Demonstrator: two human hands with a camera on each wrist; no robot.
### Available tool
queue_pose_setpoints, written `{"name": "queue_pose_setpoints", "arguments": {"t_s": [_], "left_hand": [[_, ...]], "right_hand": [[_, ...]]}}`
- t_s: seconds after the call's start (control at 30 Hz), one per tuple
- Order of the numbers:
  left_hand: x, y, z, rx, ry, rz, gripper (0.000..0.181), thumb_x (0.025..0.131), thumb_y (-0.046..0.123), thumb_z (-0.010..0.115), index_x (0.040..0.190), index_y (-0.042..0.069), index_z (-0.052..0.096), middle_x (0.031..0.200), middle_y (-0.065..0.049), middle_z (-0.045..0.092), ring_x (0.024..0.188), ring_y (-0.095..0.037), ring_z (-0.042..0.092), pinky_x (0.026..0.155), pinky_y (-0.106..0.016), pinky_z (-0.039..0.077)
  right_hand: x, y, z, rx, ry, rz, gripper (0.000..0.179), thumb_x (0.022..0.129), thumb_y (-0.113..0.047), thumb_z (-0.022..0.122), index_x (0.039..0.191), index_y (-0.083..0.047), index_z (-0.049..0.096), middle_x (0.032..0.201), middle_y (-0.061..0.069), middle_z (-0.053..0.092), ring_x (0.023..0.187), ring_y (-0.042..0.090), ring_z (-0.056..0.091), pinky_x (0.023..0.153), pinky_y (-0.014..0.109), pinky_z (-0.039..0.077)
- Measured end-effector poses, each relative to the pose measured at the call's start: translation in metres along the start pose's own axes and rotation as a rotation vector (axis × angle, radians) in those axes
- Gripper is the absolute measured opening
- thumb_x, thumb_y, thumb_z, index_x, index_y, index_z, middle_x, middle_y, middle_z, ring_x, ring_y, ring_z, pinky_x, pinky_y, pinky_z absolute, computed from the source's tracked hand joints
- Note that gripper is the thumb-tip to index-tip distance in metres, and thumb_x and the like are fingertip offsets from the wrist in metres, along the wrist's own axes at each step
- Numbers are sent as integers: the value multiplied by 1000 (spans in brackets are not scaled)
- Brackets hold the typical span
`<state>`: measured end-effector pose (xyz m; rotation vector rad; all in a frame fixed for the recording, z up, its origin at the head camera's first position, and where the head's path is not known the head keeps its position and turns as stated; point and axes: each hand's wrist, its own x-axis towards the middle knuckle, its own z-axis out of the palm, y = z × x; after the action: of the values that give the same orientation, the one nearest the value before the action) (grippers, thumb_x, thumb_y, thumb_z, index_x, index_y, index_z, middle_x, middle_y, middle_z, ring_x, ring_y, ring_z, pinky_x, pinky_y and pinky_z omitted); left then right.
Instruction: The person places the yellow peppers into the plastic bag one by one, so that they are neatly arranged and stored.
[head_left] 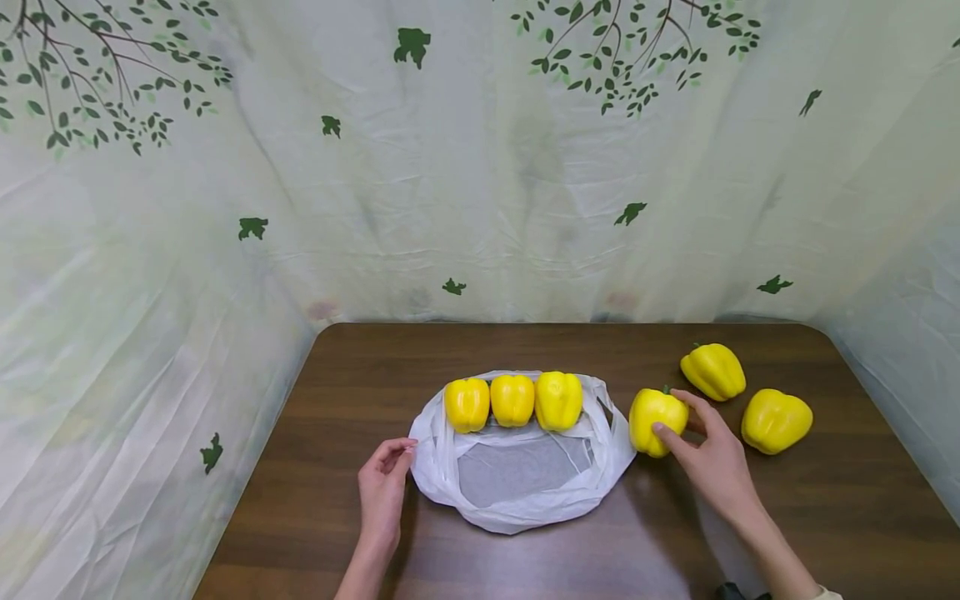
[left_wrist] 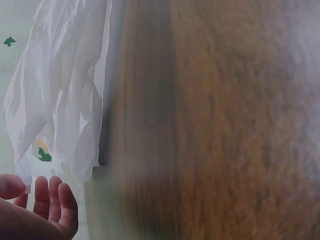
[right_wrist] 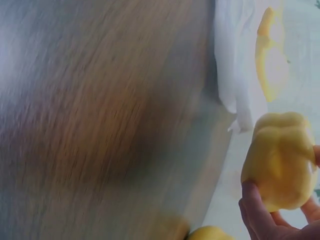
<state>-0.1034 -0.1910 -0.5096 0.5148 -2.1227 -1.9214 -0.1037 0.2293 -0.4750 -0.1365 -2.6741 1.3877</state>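
A white plastic bag (head_left: pixel 517 517) lies spread open on the table, with three yellow bell peppers in a row along its far side, among them one bell pepper (head_left: pixel 512 401) in the middle. At the bag's left edge my left hand (head_left: pixel 386 492) pinches the plastic between thumb and index finger; the left wrist view shows the other fingers loosely bent. My right hand (head_left: pixel 712 462) grips another yellow bell pepper (head_left: pixel 651 421) just beside the bag's right edge. In the right wrist view the fingers wrap around this held pepper (right_wrist: pixel 280 162).
Two more yellow peppers lie on the right of the brown wooden table (head_left: pixel 360 358): a farther pepper (head_left: pixel 714 372) and a nearer pepper (head_left: pixel 777 422). A pale curtain (head_left: pixel 480 208) with leaf prints hangs behind the table and along its sides.
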Motion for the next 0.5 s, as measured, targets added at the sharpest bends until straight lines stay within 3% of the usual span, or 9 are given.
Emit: {"name": "queue_pose_setpoints", "arguments": {"t_s": [0.33,0.5], "left_hand": [[-2,0,1,-26,-1,10,17,95,1,60,108,-7,68,104,-15,65,89,-14,59,78,-17,48],[-1,0,1,-15,-1,12,17,95,2,61,107,-7,67,103,-14,65,88,-14,59,78,-17,48]], "right_hand": [[-5,-6,12,70,-54,9,64,89,-46,70,143,-20,46,133,12,55,115,29,56,75,23,52],[-7,-10,17,84,-76,19,65,88,-48,70,143,-22,46,137,10,52,117,30,55,79,30,54]]}}
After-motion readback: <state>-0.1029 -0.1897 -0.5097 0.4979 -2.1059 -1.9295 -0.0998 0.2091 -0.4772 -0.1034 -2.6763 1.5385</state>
